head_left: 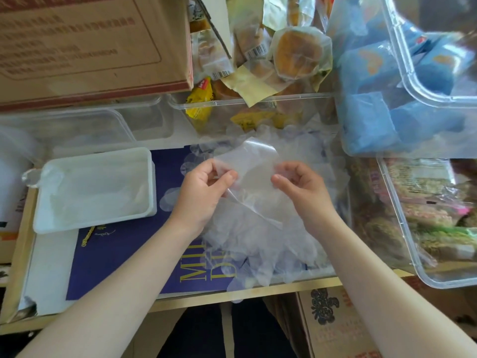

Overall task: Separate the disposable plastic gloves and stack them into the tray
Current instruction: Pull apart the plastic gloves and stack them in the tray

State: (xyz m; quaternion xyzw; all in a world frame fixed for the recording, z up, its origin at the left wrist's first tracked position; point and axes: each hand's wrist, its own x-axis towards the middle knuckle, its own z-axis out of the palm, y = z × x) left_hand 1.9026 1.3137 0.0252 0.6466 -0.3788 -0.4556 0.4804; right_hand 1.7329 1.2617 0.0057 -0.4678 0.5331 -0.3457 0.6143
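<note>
A clear plastic glove (250,164) is stretched between my two hands above the table's middle. My left hand (204,192) pinches its left edge with thumb and fingers. My right hand (302,187) pinches its right edge. Below them lies a loose heap of clear gloves (258,244), spilling toward the table's front edge. The white plastic tray (46,226) sits to the left, with some clear gloves lying inside it.
A dark blue book (124,259) lies under the tray and heap. A cardboard box (90,47) stands at the back left. Clear bins hold wrapped pastries (296,52), blue packets (387,99) and snacks (426,215) at the back and right. Empty clear containers (103,125) sit behind the tray.
</note>
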